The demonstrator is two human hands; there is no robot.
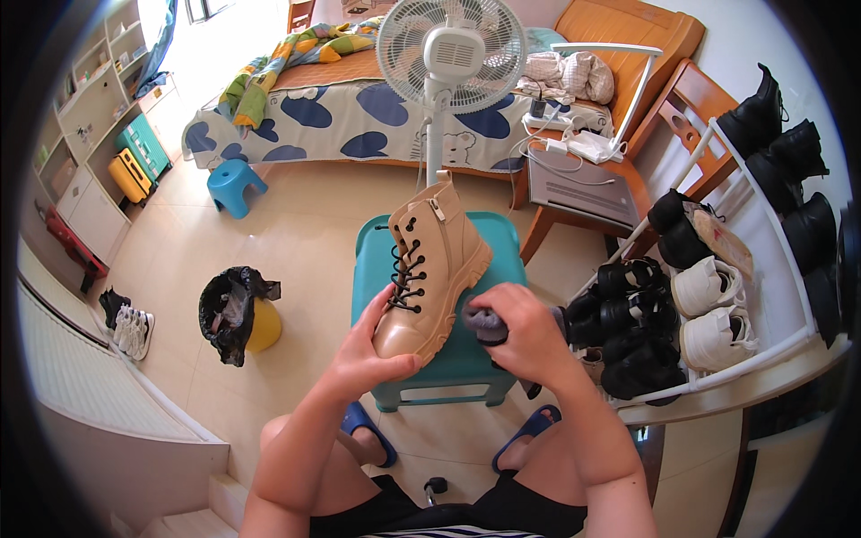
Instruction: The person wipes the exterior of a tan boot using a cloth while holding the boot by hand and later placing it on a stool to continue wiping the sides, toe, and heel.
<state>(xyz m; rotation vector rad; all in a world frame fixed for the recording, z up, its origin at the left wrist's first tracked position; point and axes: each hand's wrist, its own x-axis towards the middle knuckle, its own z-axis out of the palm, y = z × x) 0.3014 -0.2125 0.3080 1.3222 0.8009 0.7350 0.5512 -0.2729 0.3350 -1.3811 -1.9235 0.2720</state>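
Note:
A beige lace-up ankle boot (437, 262) with black laces, a side zip and a chunky sole is held over a teal plastic stool (501, 242). My left hand (373, 350) grips the boot around its toe, the thumb at the edge of the sole. To the right of the sole, my right hand (528, 329) is closed on a bunched grey cloth (485, 323), part of which hangs below the hand. A small gap shows between the cloth and the sole. Whether the boot's heel touches the stool cannot be told.
A white shoe rack (773, 222) with several black and white shoes stands at the right. A yellow bin (264, 326) with a black liner is at the left. Beyond the stool stand a white fan (452, 57), a bed and a wooden chair holding a laptop (582, 188).

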